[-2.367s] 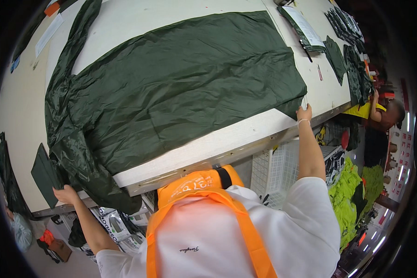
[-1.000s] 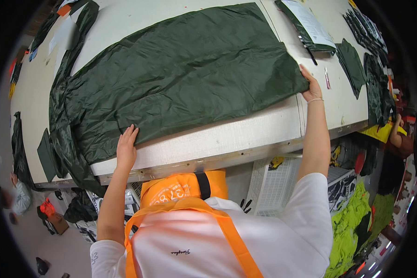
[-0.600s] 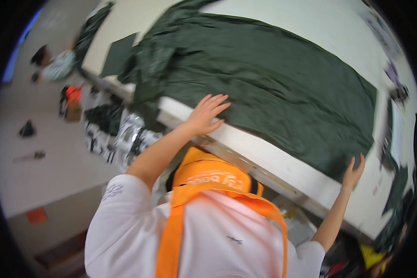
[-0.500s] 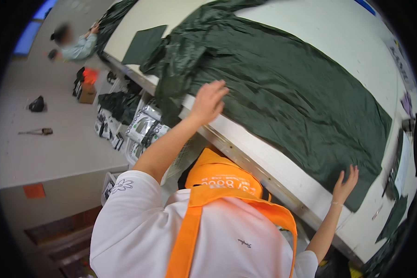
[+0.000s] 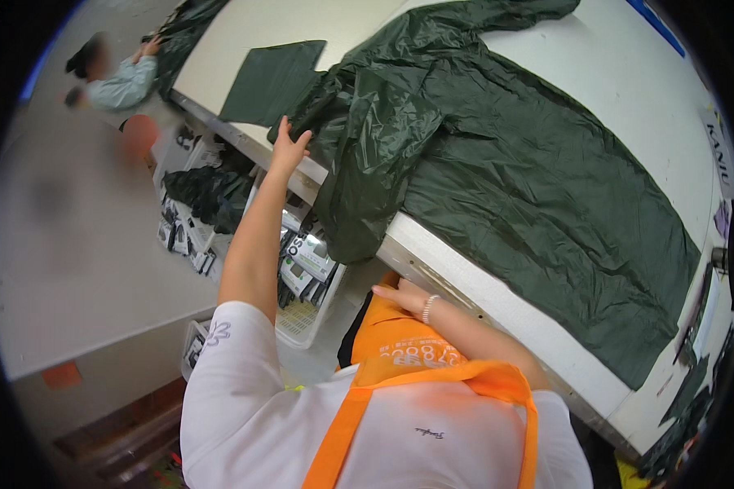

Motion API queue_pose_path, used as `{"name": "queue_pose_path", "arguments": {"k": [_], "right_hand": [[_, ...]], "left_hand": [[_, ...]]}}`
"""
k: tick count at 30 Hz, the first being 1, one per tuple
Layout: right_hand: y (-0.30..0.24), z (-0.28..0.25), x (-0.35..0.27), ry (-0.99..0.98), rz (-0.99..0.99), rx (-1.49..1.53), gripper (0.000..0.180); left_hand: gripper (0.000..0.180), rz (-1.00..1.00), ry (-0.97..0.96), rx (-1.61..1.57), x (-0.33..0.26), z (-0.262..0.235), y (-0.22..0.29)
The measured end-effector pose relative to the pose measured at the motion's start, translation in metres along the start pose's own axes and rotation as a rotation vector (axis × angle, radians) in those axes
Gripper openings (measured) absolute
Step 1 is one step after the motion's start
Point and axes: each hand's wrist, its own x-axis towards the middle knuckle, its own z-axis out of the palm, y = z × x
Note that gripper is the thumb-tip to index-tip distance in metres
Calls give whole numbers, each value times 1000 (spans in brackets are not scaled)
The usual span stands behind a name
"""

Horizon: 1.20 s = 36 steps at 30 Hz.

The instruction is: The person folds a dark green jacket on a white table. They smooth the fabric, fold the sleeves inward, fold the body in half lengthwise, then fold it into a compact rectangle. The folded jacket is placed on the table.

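Note:
A dark green, shiny raincoat-like garment (image 5: 546,196) lies spread over the white table, a sleeve stretching toward the far side. Its near left part is bunched and hangs over the table edge. At that bunched part is my left hand (image 5: 288,151), finger and thumb apart; whether it touches the cloth I cannot tell. Just beyond it lies a flat dark green rectangular piece (image 5: 273,81). Close to my body, below the table edge, my right hand (image 5: 401,295) is in front of the orange apron (image 5: 408,330), fingers stretched leftward and holding nothing visible.
Under the table edge stands a white basket (image 5: 302,322) of packaged items (image 5: 310,257). Dark green cloth (image 5: 208,196) is heaped farther left. A person (image 5: 122,81) handles dark material at the far left. More dark pieces (image 5: 689,391) lie at the table's right end.
My left hand has moved left and farther out along the edge. My right hand has left the garment's right end and come in to my apron. More of the bunched cloth hangs over the edge.

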Motion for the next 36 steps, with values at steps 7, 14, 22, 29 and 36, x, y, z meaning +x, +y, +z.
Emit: {"name": "queue_pose_path", "arguments": {"k": [7, 14, 22, 29, 36], "right_hand": [[-6, 64, 79, 449, -185, 523, 50], [-58, 26, -34, 561, -489, 270, 31], [0, -203, -266, 1232, 239, -745, 36], [90, -232, -267, 1895, -52, -509, 52], [169, -206, -239, 1910, -243, 214, 37]], "left_hand": [[34, -235, -312, 12, 19, -3, -7], [46, 141, -300, 473, 23, 4, -9], [41, 192, -257, 664, 40, 6, -41], [84, 202, -453, 783, 37, -18, -6], [67, 1099, -628, 569, -106, 109, 161]]}}
